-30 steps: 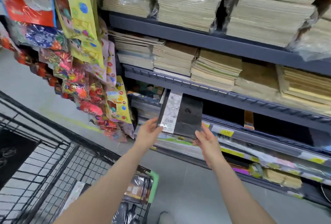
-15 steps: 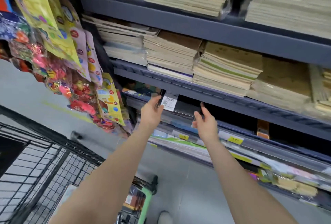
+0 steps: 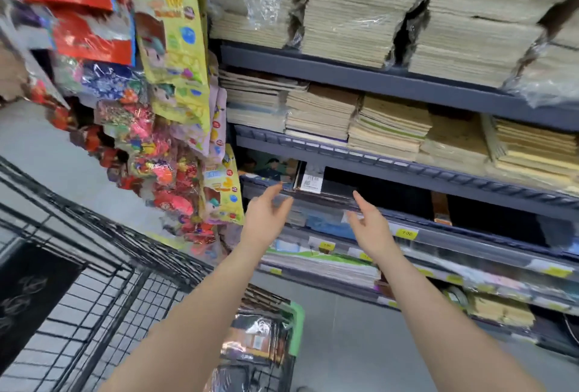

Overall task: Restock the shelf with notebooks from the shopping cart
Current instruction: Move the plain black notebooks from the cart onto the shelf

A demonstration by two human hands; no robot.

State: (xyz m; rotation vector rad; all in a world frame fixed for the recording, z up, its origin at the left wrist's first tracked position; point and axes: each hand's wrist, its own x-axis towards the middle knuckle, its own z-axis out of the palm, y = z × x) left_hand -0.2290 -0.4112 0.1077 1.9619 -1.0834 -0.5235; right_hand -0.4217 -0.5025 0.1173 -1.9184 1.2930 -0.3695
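A black notebook (image 3: pixel 329 186) with a white barcode label lies on the dark grey shelf (image 3: pixel 407 214), under the shelf above it. My left hand (image 3: pixel 266 219) hovers just in front of it, fingers relaxed and holding nothing. My right hand (image 3: pixel 369 225) is also off the notebook, fingers loosely spread. The black wire shopping cart (image 3: pixel 103 260) stands at the lower left, with a black notebook (image 3: pixel 28 291) inside and several wrapped notebooks (image 3: pixel 257 341) at its green handle end.
Stacks of beige notebooks (image 3: pixel 388 128) fill the upper shelves. Colourful hanging packets (image 3: pixel 175 47) crowd the left side of the shelving. Lower shelves carry price tags (image 3: pixel 406 233) and more stationery. Grey floor (image 3: pixel 344 344) lies between cart and shelving.
The black notebook went from held upright in both hands into the shelf. Both hands have let go of it and pulled back slightly.
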